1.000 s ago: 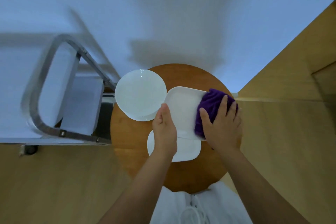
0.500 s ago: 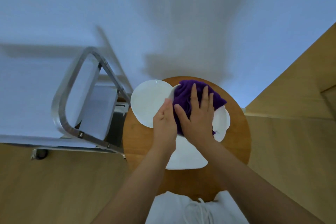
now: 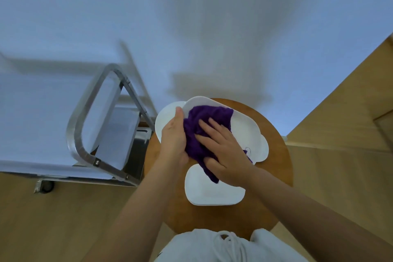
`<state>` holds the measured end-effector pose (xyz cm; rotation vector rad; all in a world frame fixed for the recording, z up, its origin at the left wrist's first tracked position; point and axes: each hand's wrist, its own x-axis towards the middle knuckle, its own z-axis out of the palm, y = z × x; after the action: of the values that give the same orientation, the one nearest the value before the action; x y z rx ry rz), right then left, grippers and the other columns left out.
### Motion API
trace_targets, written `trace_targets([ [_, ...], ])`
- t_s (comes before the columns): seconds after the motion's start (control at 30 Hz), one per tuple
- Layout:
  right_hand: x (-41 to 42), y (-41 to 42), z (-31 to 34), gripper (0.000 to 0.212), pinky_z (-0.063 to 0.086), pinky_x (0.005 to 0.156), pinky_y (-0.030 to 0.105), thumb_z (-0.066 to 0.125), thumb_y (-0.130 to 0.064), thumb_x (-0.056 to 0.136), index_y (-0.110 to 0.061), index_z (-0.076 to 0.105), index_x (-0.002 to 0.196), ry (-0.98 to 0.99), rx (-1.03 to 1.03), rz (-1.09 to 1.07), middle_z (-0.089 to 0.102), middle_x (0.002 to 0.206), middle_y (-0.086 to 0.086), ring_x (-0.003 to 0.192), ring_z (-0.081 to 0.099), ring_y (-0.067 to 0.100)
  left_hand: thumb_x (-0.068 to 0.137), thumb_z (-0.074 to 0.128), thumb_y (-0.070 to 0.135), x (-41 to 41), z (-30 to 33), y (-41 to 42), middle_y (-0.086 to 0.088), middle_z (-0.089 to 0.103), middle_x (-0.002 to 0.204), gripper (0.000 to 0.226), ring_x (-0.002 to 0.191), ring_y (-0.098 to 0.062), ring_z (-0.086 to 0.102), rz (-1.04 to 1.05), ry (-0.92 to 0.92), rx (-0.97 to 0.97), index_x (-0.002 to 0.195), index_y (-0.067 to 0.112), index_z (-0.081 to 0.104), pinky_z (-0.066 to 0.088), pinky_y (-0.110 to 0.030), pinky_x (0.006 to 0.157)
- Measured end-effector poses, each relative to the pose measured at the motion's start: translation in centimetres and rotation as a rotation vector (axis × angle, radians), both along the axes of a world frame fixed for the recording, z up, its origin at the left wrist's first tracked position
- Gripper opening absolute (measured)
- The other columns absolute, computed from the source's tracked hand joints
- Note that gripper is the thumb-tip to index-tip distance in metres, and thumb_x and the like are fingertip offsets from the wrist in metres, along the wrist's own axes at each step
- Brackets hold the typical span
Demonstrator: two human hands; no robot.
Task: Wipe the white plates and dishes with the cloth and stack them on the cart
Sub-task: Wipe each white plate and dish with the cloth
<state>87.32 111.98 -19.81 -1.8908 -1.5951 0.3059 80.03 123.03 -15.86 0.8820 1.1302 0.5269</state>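
Observation:
A white rectangular dish point(image 3: 246, 130) is held tilted above the round wooden table point(image 3: 276, 168). My left hand point(image 3: 173, 140) grips the dish's left edge. My right hand point(image 3: 225, 151) lies flat on a purple cloth point(image 3: 204, 125) and presses it against the dish's face. A round white plate point(image 3: 164, 121) lies behind the dish at the table's left edge, partly hidden. Another white rectangular dish point(image 3: 212, 193) rests on the table below my hands.
A metal cart point(image 3: 85, 125) with a tubular handle and a wheel stands just left of the table, its shelf partly visible. A white wall fills the far side. Wooden floor point(image 3: 53, 219) and a wooden panel point(image 3: 350, 102) lie around.
The cloth and my right hand swept from the dish's right end to its left part, then slid lower. The dish is held higher and more tilted. The camera view shifted.

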Motion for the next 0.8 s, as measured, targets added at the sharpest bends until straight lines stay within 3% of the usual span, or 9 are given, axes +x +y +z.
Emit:
trace_targets([
  [0.17,1.9,-2.4,-1.4,0.060,0.023,0.111,0.044,0.073,-0.034,0.067,-0.019,0.056,0.122,-0.256,0.019,0.142,0.043,0.144,0.004,0.139,0.028,0.026,0.092,0.046,0.059,0.0,0.5,2.1,-0.008,0.065,0.106,0.053,0.100,-0.028,0.062,-0.061,0.074,0.021,0.120,0.015,0.057,0.055,-0.039,0.074],
  [0.3,3.2,-4.7,-2.3,0.065,0.038,0.099,0.045,0.088,-0.040,0.055,-0.019,0.063,0.111,-0.562,0.036,0.165,0.061,0.127,0.008,0.120,0.054,0.033,0.090,0.050,0.059,0.1,1.2,4.2,-0.004,0.066,0.098,0.045,0.093,-0.025,0.062,-0.224,0.171,0.093,0.103,0.017,0.059,0.052,-0.040,0.085],
  [0.37,3.2,-5.2,-2.5,0.068,0.045,0.093,0.043,0.089,-0.035,0.053,-0.019,0.056,0.110,-0.631,0.082,0.154,0.066,0.119,0.009,0.109,0.062,0.032,0.090,0.050,0.061,0.5,1.7,4.6,-0.003,0.064,0.100,0.044,0.095,-0.025,0.060,-0.329,0.238,0.099,0.104,0.019,0.054,0.052,-0.041,0.083],
  [0.43,2.7,-5.4,-2.3,0.069,0.053,0.082,0.039,0.090,-0.028,0.052,-0.017,0.049,0.107,-0.611,0.142,0.091,0.069,0.109,0.010,0.098,0.067,0.031,0.091,0.051,0.057,1.0,1.9,4.6,-0.001,0.063,0.098,0.043,0.092,-0.022,0.060,-0.312,0.235,0.073,0.110,0.018,0.053,0.051,-0.037,0.076],
  [0.5,2.2,-4.8,-1.9,0.070,0.056,0.071,0.034,0.092,-0.021,0.050,-0.015,0.048,0.105,-0.532,0.199,-0.012,0.071,0.100,0.011,0.087,0.069,0.028,0.094,0.054,0.047,1.5,1.7,4.1,-0.001,0.065,0.098,0.040,0.091,-0.021,0.062,-0.182,0.117,0.018,0.118,0.015,0.055,0.055,-0.034,0.074],
  [0.57,1.5,-3.4,-1.0,0.068,0.055,0.064,0.028,0.092,-0.016,0.050,-0.012,0.051,0.104,-0.413,0.232,-0.137,0.071,0.094,0.010,0.081,0.068,0.026,0.096,0.054,0.037,2.2,1.3,2.2,0.001,0.064,0.094,0.036,0.083,-0.017,0.063,-0.102,0.006,-0.012,0.125,0.016,0.053,0.055,-0.026,0.057],
  [0.63,0.6,-1.9,-0.1,0.057,0.054,0.061,0.028,0.091,-0.011,0.050,-0.007,0.061,0.099,-0.355,0.243,-0.251,0.070,0.090,0.010,0.078,0.067,0.025,0.099,0.046,0.039,2.8,0.7,-0.1,0.008,0.058,0.093,0.032,0.080,-0.013,0.058,-0.137,0.083,0.023,0.128,0.025,0.047,0.050,-0.022,0.047],
  [0.8,0.1,-1.6,-0.3,0.049,0.056,0.069,0.035,0.087,-0.015,0.059,-0.007,0.064,0.101,-0.438,0.300,-0.209,0.070,0.102,0.011,0.088,0.067,0.028,0.102,0.034,0.043,2.2,0.7,-0.5,0.004,0.058,0.101,0.035,0.086,-0.016,0.057,-0.167,0.111,0.034,0.133,0.028,0.043,0.053,-0.029,0.060],
])
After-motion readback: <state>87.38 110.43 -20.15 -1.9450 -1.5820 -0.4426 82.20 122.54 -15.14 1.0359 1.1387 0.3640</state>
